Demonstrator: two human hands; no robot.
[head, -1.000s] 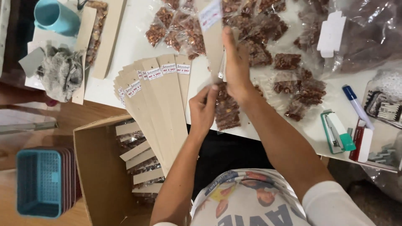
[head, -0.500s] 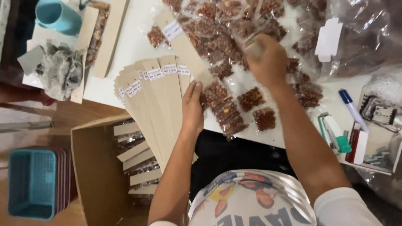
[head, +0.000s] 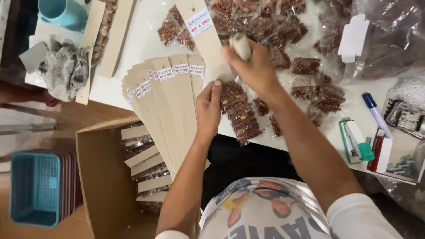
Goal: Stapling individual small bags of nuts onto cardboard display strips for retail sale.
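Hands work together: left hand (head: 209, 105) pins the snack-packet strip (head: 239, 113) flat while right hand (head: 252, 66) clenches a pale roll (head: 241, 45) above it.

Right hand (head: 252, 66): grips a pale cylindrical object; its lower part is hidden in the fist, kind not determinable.
Long card strip (head: 206, 40): top cut by frame edge, lower end hidden behind the right hand.
Cup (head: 64, 13): rim cut off at the top edge.
Cardboard box (head: 104, 177): bottom cut off.
Plastic bag (head: 394, 35): contents indistinct.
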